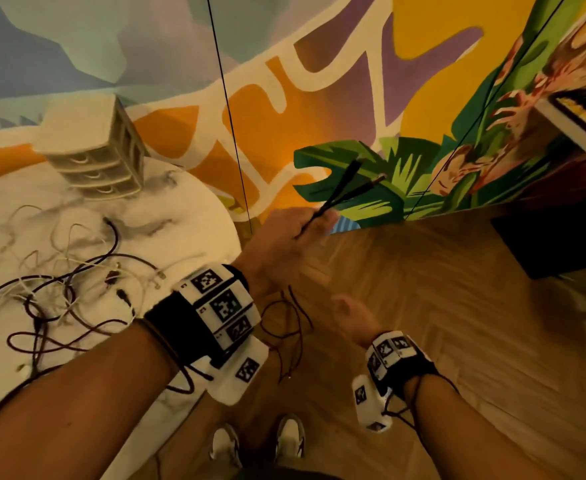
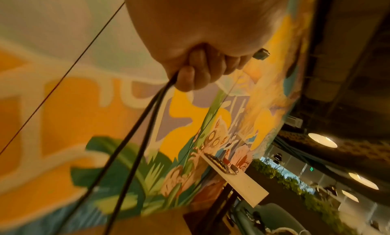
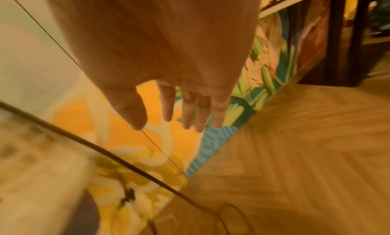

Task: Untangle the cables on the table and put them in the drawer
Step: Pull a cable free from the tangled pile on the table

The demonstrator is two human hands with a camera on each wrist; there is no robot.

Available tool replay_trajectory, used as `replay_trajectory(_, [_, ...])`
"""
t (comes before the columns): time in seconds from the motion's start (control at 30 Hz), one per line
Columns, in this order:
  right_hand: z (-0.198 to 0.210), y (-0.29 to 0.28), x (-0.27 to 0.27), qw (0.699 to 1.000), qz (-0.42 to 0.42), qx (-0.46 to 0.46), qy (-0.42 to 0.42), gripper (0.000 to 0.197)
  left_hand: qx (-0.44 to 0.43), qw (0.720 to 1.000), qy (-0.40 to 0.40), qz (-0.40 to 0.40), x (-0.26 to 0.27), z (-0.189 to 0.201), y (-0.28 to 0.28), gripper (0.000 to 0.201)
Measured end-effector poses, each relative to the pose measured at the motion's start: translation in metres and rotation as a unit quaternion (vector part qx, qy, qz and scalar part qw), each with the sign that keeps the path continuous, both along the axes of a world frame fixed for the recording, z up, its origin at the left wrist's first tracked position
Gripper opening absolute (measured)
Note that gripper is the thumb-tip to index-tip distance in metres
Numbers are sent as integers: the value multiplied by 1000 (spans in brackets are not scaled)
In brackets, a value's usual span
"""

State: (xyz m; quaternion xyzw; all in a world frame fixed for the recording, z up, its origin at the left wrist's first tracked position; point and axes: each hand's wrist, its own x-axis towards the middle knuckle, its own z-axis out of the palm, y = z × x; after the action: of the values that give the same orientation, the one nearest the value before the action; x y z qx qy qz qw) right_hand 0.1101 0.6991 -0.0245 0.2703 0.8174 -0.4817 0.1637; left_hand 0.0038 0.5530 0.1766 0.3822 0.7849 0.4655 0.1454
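My left hand (image 1: 295, 237) is raised off the right side of the round marble table (image 1: 187, 209) and grips a black cable (image 1: 345, 190). Its two ends stick up past the fist, and the rest hangs in loops (image 1: 284, 327) below the wrist. In the left wrist view the curled fingers (image 2: 190, 77) hold the doubled black cable (image 2: 135, 148). My right hand (image 1: 350, 317) hovers lower, over the floor, fingers (image 3: 187, 110) straight and spread, holding nothing. A tangle of white and dark cables (image 1: 63, 289) lies on the table. The small white drawer unit (image 1: 94, 157) stands at the table's back, drawers closed.
A painted mural wall (image 1: 319, 81) runs behind, with thin black cords (image 1: 229, 98) hanging along it. A wooden herringbone floor (image 1: 457, 323) lies to the right. A white shelf (image 1: 575, 123) and dark furniture (image 1: 554, 233) sit at the far right. My shoes (image 1: 257, 441) show below.
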Motion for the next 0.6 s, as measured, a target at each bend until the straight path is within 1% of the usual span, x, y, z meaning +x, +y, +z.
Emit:
replay_trajectory(0.03, [22,-5,-4,995,-23,-58,75,32,-9,998,-60,-5,4,-10,-2,42])
replay_trajectory(0.07, [46,-11,-8,980,-45,-134,141,30,-21,993,-112,-11,7,-22,-4,39])
replay_trajectory(0.1, [71,-17,-10,957,-58,-213,189,35,-35,988,-150,-20,10,-31,-7,34])
replay_trajectory(0.13, [94,-22,-11,932,-62,-286,216,43,-43,982,-182,-34,14,-41,-10,28])
replay_trajectory(0.17, [110,-27,-12,913,-60,-338,222,49,-60,978,-194,-51,18,-49,-12,18])
replay_trajectory(0.2, [122,-33,-14,908,-48,-354,218,49,-78,977,-183,-71,23,-55,-14,14])
replay_trajectory(0.23, [127,-38,-16,918,-32,-335,208,44,-96,977,-166,-91,28,-59,-15,24])
replay_trajectory(0.27, [130,-44,-18,935,-19,-294,199,36,-108,977,-145,-113,33,-64,-16,37])
replay_trajectory(0.3, [130,-49,-20,945,-18,-267,190,33,-122,976,-128,-128,38,-64,-17,46])
replay_trajectory(0.37, [125,-56,-22,954,-33,-242,177,42,-156,972,-90,-147,41,-65,-22,49])
replay_trajectory(0.43, [121,-61,-23,956,-40,-233,176,45,-211,965,4,-154,37,-63,-29,41])
replay_trajectory(0.47, [121,-62,-21,957,-43,-228,176,43,-232,962,66,-131,34,-58,-34,31])
replay_trajectory(0.5, [119,-61,-21,954,-47,-228,187,40,-238,959,124,-89,29,-51,-38,22])
replay_trajectory(0.53, [118,-60,-20,947,-42,-243,204,37,-225,959,165,-41,25,-41,-41,17])
replay_trajectory(0.57, [121,-65,-22,932,-33,-282,227,32,-193,963,186,-5,24,-29,-41,20])
replay_trajectory(0.6, [126,-75,-25,919,-36,-302,249,27,-155,966,205,12,25,-19,-39,26])
